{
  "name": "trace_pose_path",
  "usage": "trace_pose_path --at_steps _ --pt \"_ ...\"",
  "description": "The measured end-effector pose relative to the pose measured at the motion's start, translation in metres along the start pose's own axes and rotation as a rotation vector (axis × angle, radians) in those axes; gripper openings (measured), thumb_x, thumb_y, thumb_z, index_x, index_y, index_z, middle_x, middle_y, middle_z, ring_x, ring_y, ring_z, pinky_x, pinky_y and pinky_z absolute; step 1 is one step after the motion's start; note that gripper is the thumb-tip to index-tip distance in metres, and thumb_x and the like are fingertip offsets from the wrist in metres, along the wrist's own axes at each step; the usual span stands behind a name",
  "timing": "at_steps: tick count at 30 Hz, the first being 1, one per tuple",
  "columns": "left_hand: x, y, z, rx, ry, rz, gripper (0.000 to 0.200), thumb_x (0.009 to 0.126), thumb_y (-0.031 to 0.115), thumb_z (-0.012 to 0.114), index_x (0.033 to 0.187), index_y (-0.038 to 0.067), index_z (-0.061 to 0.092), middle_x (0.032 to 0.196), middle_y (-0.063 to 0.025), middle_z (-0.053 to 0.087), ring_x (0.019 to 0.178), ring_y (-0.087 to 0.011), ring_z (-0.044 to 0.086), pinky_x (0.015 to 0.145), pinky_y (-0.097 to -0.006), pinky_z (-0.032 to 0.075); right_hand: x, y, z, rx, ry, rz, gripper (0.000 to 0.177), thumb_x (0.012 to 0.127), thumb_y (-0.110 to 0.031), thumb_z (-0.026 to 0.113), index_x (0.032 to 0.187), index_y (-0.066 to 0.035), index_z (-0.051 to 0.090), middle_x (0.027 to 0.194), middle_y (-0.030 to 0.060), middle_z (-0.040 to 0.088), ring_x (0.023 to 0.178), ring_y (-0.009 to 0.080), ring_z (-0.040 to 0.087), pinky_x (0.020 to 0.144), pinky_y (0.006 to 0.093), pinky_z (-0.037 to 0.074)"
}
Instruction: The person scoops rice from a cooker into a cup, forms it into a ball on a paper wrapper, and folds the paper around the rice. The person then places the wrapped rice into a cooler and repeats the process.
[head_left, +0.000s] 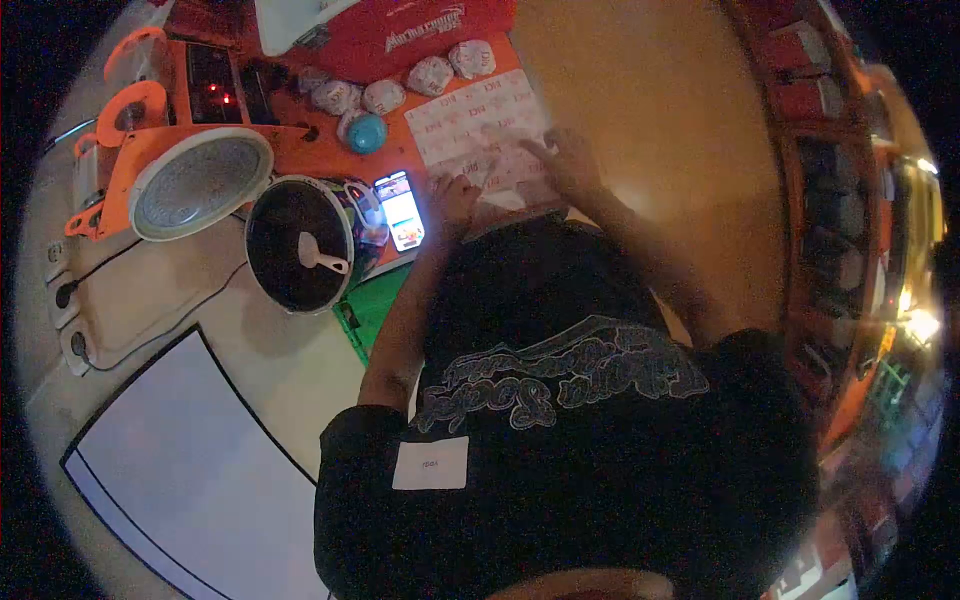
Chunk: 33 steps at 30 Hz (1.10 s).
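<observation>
White wrapping paper (465, 120) printed with red lettering lies on the orange counter in front of me. My left hand (458, 202) is at its near left edge, fingers curled in on the paper. Over the right side of the paper is my right hand (570, 168), slightly blurred, its fingers apart and the index finger stretched to the left. Between the hands, part of the paper looks raised and creased, with a small pale patch near my body. A lit phone (401, 212) lies just left of my left hand.
Several paper-wrapped bundles (430, 75) line the back, beside a round blue object (367, 134) and a red box (420, 40). At left stands a rice cooker (262, 245), its lid (200, 185) open, with a white scoop (322, 255) inside. A green crate (375, 310) sits below.
</observation>
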<state>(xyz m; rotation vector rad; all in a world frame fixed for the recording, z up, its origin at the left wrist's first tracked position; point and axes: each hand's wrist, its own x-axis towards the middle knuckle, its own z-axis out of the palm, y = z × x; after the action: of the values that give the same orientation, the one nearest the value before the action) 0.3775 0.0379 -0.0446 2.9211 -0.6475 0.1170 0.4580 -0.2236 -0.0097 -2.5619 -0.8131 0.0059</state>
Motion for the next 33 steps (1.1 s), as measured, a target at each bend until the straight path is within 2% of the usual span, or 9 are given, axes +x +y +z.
trace_pose_path --at_steps 7,9,12,17,20,24,27,31,33 --pt "-0.002 0.001 0.001 -0.084 -0.166 -0.085 0.027 0.078 0.032 0.058 0.097 0.017 0.069 0.1 -0.0065 0.061 0.103 -0.0312 0.056 0.095 -0.0495 0.039 0.017 0.074 -0.003 -0.218 -0.286 0.261 0.028 0.087 -0.033 0.059 0.103 -0.013 0.068 0.112 0.0105 0.062 0.112 0.0332 0.055 0.098 0.0559 0.038" --pt "-0.001 0.002 0.0 -0.107 -0.126 -0.102 0.027 0.078 0.033 0.057 0.098 0.018 0.069 0.101 -0.0063 0.061 0.102 -0.0312 0.056 0.095 -0.0496 0.039 0.015 0.071 -0.01 0.009 0.0 0.09 0.027 0.089 -0.03 0.055 0.102 -0.01 0.068 0.106 0.0127 0.065 0.108 0.0333 0.058 0.098 0.0507 0.042" --pt "0.0 0.005 -0.007 -0.029 0.178 0.003 0.015 0.073 0.024 0.065 0.083 0.014 0.066 0.086 -0.0036 0.058 0.091 -0.0247 0.057 0.087 -0.0448 0.042 0.037 0.031 0.019 0.097 0.035 -0.109 0.028 0.089 -0.029 0.053 0.1 -0.008 0.067 0.098 0.0161 0.067 0.097 0.0354 0.062 0.093 0.0466 0.047" --pt "-0.006 0.003 0.002 0.048 0.121 0.035 0.011 0.072 0.019 0.064 0.081 0.014 0.067 0.087 -0.0024 0.058 0.092 -0.0239 0.057 0.081 -0.0444 0.041 0.057 -0.046 0.043 0.062 -0.561 -0.348 0.028 0.088 -0.026 0.054 0.105 -0.005 0.061 0.103 0.0182 0.064 0.093 0.0401 0.06 0.085 0.0497 0.048" --pt "-0.022 -0.013 -0.005 0.029 -0.213 -0.119 0.014 0.071 0.023 0.063 0.081 0.018 0.071 0.091 -0.0051 0.063 0.09 -0.0263 0.057 0.084 -0.0476 0.041 0.05 -0.048 0.038 0.16 -0.373 -0.369 0.031 0.089 -0.026 0.051 0.108 -0.003 0.059 0.097 0.0213 0.065 0.091 0.0403 0.063 0.082 0.0514 0.05" --pt "-0.013 0.005 -0.078 0.02 0.027 -0.355 0.011 0.07 0.023 0.064 0.08 0.021 0.069 0.089 -0.0052 0.064 0.086 -0.0271 0.058 0.081 -0.0463 0.04 0.045 -0.049 0.035 0.103 -0.355 -0.458 0.03 0.091 -0.024 0.046 0.108 -0.003 0.06 0.1 0.0242 0.065 0.094 0.0414 0.064 0.086 0.0519 0.05" --pt "-0.007 0.0 -0.055 -0.134 0.295 -0.214 0.022 0.07 0.015 0.065 0.091 0.013 0.068 0.089 -0.0043 0.059 0.089 -0.0254 0.057 0.077 -0.0441 0.039 0.042 -0.045 0.043 0.244 -0.507 -0.334 0.035 0.092 -0.025 0.046 0.113 0.0 0.059 0.106 0.0247 0.063 0.104 0.0426 0.06 0.094 0.0504 0.047" --pt "-0.001 -0.003 -0.013 -0.036 0.259 0.007 0.022 0.073 0.018 0.066 0.093 0.01 0.065 0.089 -0.0064 0.06 0.09 -0.0268 0.058 0.077 -0.0435 0.043 0.017 -0.027 0.055 0.226 -0.365 -0.404 0.045 0.084 -0.03 0.06 0.112 0.005 0.056 0.12 0.0236 0.054 0.117 0.0406 0.049 0.1 0.0494 0.04" --pt "0.0 -0.004 0.0 -0.041 0.113 0.002 0.021 0.077 0.02 0.066 0.094 0.009 0.065 0.092 -0.0084 0.062 0.092 -0.0277 0.06 0.079 -0.0431 0.047 0.004 -0.019 0.052 0.459 -0.303 -0.188 0.043 0.082 -0.028 0.062 0.111 0.003 0.057 0.126 0.024 0.051 0.12 0.0417 0.046 0.101 0.0495 0.039"
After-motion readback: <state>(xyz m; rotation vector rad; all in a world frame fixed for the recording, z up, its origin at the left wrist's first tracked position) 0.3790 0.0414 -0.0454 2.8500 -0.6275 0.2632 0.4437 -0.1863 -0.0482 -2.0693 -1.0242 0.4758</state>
